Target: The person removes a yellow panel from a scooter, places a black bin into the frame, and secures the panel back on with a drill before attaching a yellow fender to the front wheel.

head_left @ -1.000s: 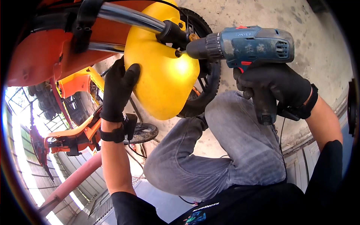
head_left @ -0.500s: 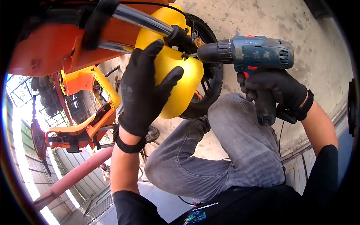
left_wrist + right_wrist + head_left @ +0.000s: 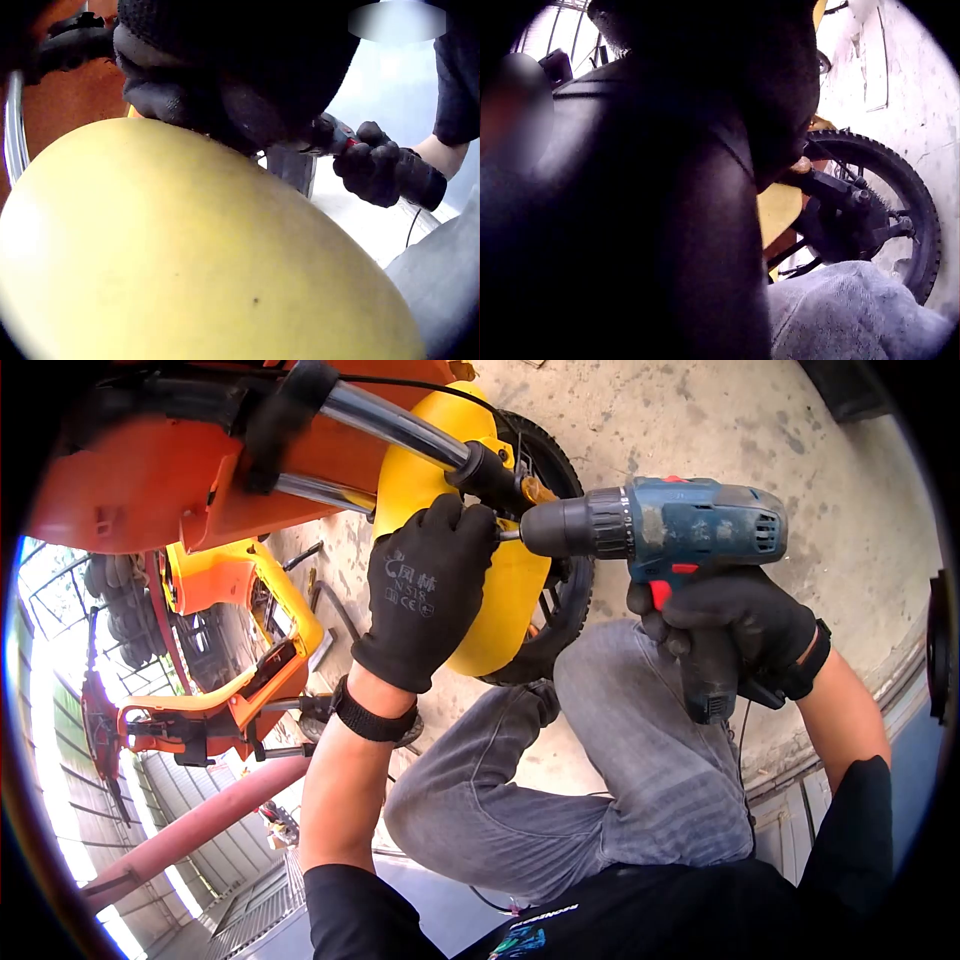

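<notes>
The right hand [image 3: 745, 610], in a black glove, grips the handle of a blue-black cordless drill [image 3: 700, 520], index finger by the red trigger. Its bit points left at the yellow fender [image 3: 515, 595] of a motorbike. The left hand [image 3: 425, 590], also gloved, lies over the fender with curled fingers bunched around the bit's front end; the exact contact point is hidden. In the left wrist view the left hand [image 3: 202, 82] is above the fender [image 3: 187, 247], and the right hand [image 3: 375, 169] holds the drill beyond. Darkness covers most of the right wrist view.
Fork tubes [image 3: 395, 425] and orange bodywork [image 3: 130, 490] stand at upper left, a black wheel [image 3: 570, 620] behind the fender. Bent knees in grey jeans [image 3: 640, 730] are below the drill. Another orange-yellow frame [image 3: 235, 690] and a red pole [image 3: 200, 830] are at left.
From the fender's left side, the left hand has moved right and its spread fingers have curled at the drill's tip. The drill and fender sit slightly lower and farther right in view.
</notes>
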A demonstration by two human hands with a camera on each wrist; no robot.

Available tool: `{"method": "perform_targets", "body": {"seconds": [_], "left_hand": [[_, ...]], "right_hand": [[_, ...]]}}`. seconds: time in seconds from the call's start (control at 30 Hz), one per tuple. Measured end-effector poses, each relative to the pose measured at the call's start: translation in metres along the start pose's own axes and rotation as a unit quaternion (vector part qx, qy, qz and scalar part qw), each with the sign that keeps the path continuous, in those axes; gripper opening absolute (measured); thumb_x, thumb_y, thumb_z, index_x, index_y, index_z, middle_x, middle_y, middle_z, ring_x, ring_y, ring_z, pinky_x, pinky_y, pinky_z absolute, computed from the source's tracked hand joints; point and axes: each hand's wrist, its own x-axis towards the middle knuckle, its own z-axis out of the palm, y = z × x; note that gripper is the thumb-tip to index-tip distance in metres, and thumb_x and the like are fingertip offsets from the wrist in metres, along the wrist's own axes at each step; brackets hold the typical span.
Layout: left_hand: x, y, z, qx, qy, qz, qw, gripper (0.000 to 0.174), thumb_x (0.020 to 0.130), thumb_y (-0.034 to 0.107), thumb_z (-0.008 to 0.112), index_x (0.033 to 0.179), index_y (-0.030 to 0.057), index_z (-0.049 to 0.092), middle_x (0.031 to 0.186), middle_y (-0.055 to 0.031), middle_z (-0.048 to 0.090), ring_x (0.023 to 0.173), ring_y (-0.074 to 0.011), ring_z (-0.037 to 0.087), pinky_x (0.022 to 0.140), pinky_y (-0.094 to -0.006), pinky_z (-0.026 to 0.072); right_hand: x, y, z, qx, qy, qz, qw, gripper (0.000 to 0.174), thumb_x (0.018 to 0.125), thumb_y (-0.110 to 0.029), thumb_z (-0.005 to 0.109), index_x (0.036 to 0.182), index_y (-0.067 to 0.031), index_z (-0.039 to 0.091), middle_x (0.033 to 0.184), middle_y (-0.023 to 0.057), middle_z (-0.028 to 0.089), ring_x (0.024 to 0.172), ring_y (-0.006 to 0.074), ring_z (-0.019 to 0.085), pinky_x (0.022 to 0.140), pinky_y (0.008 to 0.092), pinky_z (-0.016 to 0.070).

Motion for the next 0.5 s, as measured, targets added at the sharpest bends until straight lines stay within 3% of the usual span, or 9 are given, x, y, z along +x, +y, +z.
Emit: {"method": "perform_targets", "body": {"seconds": [0.07, 0.17, 0.3, 0.37, 0.4, 0.47, 0.5], "left_hand": [[-0.001, -0.003, -0.001, 0.021, -0.001, -0.002, 1.0, 0.012, 0.081, 0.009, 0.064, 0.092, 0.0069, 0.058, 0.082, -0.0129, 0.057, 0.074, -0.0303, 0.06, 0.063, -0.0388, 0.0467], [-0.006, -0.01, -0.004, -0.061, 0.031, -0.052, 0.996, 0.007, 0.086, 0.009, 0.061, 0.091, 0.0053, 0.057, 0.083, -0.0137, 0.059, 0.073, -0.0331, 0.06, 0.063, -0.0378, 0.0467], [-0.006, -0.007, -0.001, -0.135, 0.054, -0.061, 0.987, 0.006, 0.086, 0.009, 0.06, 0.09, 0.0049, 0.058, 0.084, -0.0156, 0.061, 0.074, -0.0344, 0.06, 0.065, -0.037, 0.0471], [-0.005, -0.011, -0.001, -0.087, 0.064, -0.058, 0.993, 0.008, 0.09, 0.012, 0.057, 0.091, 0.0043, 0.059, 0.08, -0.0099, 0.063, 0.069, -0.0262, 0.06, 0.064, -0.032, 0.0465], [-0.006, -0.011, -0.003, -0.086, 0.065, -0.057, 0.992, 0.008, 0.09, 0.012, 0.057, 0.091, 0.0043, 0.059, 0.08, -0.0099, 0.063, 0.069, -0.0262, 0.06, 0.064, -0.032, 0.0465], [-0.013, -0.011, -0.008, -0.297, 0.087, -0.203, 0.929, 0.012, 0.091, 0.015, 0.057, 0.092, 0.0052, 0.063, 0.069, -0.0051, 0.056, 0.064, -0.017, 0.056, 0.058, -0.0301, 0.0435], [-0.015, -0.012, -0.009, -0.394, 0.111, -0.235, 0.882, 0.018, 0.095, 0.019, 0.054, 0.094, 0.005, 0.065, 0.064, 0.0028, 0.049, 0.056, -0.0064, 0.044, 0.052, -0.022, 0.0353]], "right_hand": [[-0.002, 0.0, 0.001, 0.01, -0.01, -0.007, 1.0, 0.044, 0.071, -0.015, 0.069, 0.109, 0.001, 0.056, 0.093, 0.0088, 0.062, 0.07, 0.0132, 0.06, 0.063, 0.0257, 0.0532], [-0.005, -0.008, 0.003, 0.025, 0.008, -0.077, 0.997, 0.043, 0.07, -0.015, 0.069, 0.108, -0.0009, 0.056, 0.092, 0.0088, 0.062, 0.068, 0.0125, 0.06, 0.062, 0.0267, 0.0536], [-0.004, -0.008, -0.004, 0.009, 0.005, -0.07, 0.998, 0.043, 0.071, -0.016, 0.068, 0.109, -0.0013, 0.055, 0.092, 0.0085, 0.062, 0.068, 0.0124, 0.059, 0.061, 0.0259, 0.0529], [-0.002, -0.006, 0.0, 0.028, 0.0, -0.076, 0.997, 0.045, 0.071, -0.016, 0.068, 0.111, -0.0013, 0.054, 0.091, 0.008, 0.062, 0.067, 0.0119, 0.058, 0.059, 0.025, 0.0517], [-0.001, -0.005, 0.0, 0.028, 0.0, -0.077, 0.997, 0.045, 0.071, -0.016, 0.068, 0.111, -0.0013, 0.054, 0.091, 0.008, 0.062, 0.067, 0.0119, 0.058, 0.059, 0.025, 0.0517], [0.002, -0.006, 0.0, 0.014, 0.03, -0.114, 0.993, 0.045, 0.071, -0.016, 0.067, 0.112, -0.0014, 0.054, 0.09, 0.0075, 0.061, 0.064, 0.0116, 0.057, 0.058, 0.0238, 0.0502], [0.006, -0.006, -0.006, 0.013, 0.031, -0.115, 0.993, 0.045, 0.071, -0.016, 0.067, 0.112, -0.0014, 0.054, 0.09, 0.0075, 0.061, 0.064, 0.0116, 0.057, 0.058, 0.0238, 0.0502]]}}
